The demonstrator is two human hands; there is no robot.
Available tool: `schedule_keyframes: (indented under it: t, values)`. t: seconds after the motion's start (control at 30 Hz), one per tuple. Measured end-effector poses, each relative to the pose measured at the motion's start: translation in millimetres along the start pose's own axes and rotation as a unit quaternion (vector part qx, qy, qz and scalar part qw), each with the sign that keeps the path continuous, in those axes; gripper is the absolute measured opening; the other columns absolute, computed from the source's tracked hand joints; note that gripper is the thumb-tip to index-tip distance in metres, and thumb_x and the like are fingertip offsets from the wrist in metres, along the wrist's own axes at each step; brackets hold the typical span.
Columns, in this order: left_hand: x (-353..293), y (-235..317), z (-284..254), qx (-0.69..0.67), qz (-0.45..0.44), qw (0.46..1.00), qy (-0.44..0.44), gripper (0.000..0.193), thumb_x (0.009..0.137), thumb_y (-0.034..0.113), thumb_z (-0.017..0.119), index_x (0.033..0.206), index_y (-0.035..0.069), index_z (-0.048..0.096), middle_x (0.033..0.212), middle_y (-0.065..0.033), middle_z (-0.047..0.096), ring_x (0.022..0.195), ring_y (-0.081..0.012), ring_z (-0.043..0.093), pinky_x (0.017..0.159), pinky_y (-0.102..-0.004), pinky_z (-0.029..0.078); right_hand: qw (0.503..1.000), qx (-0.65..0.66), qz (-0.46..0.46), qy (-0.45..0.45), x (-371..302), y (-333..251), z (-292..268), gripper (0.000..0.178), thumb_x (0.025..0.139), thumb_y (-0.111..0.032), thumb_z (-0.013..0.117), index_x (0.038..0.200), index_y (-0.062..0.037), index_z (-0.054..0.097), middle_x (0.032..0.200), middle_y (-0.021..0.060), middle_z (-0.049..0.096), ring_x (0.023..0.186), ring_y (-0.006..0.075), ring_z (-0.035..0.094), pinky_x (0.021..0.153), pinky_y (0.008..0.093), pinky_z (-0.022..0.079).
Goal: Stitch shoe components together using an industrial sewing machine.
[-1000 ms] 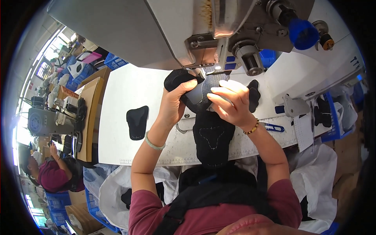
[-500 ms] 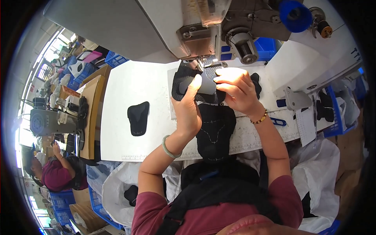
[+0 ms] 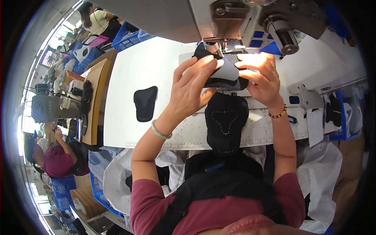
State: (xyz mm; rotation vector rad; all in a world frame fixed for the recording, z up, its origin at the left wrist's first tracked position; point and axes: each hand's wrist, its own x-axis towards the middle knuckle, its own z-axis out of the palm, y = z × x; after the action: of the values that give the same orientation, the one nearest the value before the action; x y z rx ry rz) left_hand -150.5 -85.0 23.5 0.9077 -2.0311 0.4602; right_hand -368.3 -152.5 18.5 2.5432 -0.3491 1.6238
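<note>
Left hand (image 3: 191,87), right hand (image 3: 263,80) on dark piece (image 3: 233,85), seemingly under sewing head (image 3: 225,29).

Black piece (image 3: 231,84) lay under the sewing machine (image 3: 223,23)

From my distant seat, I saw the left hand (image 3: 192,86) touch its left side — the right hand (image 3: 262,76) its right, flanking a grey panel (image 3: 228,73). A smaller pad (image 3: 145,103) lay off left.

Bright windows (image 3: 58,38) line the left, beyond a brown-edged table (image 3: 102,98) and blue crates (image 3: 64,186).
</note>
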Motion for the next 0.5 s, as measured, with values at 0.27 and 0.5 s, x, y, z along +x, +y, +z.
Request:
schedule_keyframes:
  t: [0.27,0.5]
  values:
    - [-2,-1,7,-0.048,-0.031,0.998,0.028,0.081,0.059,0.008,0.077,0.134,0.008,0.044,0.107,-0.0048,0.061,0.102,-0.0251,0.054,0.095,-0.0347,0.037,1.000,-0.007,0.007,-0.016,3,-3,-3,0.030,0.063,0.001,0.067,0.088,-0.0137,0.062,0.102,-0.0024,0.064,0.097,0.0173,0.058,0.087,0.0387,0.040]
    - [16,12,4,0.098,0.056,0.993,0.024,0.026,0.069,0.006,0.069,0.094,0.013,0.069,0.097,-0.0003,0.064,0.091,-0.0155,0.062,0.089,-0.0312,0.043,0.998,0.045,0.046,-0.009,-4,2,-2,0.027,0.067,0.003,0.067,0.089,-0.0109,0.063,0.100,0.0000,0.064,0.094,0.0209,0.058,0.085,0.0364,0.045]
